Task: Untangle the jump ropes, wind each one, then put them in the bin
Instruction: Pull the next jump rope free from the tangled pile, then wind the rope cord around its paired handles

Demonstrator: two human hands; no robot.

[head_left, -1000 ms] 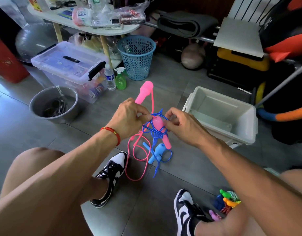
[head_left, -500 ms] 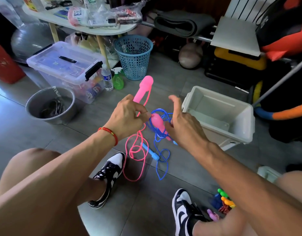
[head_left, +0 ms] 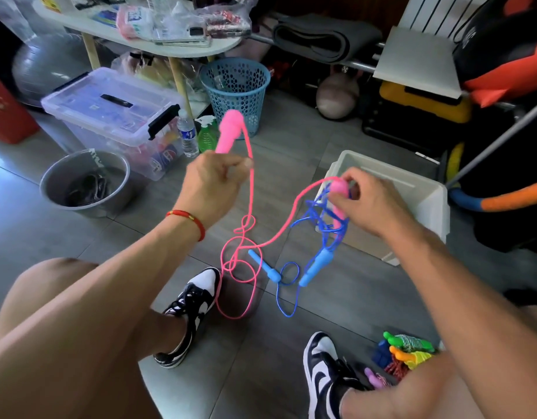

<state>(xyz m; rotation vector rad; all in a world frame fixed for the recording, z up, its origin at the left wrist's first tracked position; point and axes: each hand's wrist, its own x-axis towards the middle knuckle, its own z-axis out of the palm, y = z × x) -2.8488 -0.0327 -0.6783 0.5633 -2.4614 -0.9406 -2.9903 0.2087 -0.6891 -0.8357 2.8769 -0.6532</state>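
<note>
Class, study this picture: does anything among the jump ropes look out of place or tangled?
Yes. The thin blue cord is knotted around the second pink plastic handle, which the right hand pinches. The left hand grips the other pink handle; the pink cord loops loosely down to the floor.

Daylight came from the left, glaring pale blue off the grey tiled floor and the clear plastic storage box. The right-hand corner lay dim. Wide-angle bending curved the edges; the forearms nearest looked soft.
</note>
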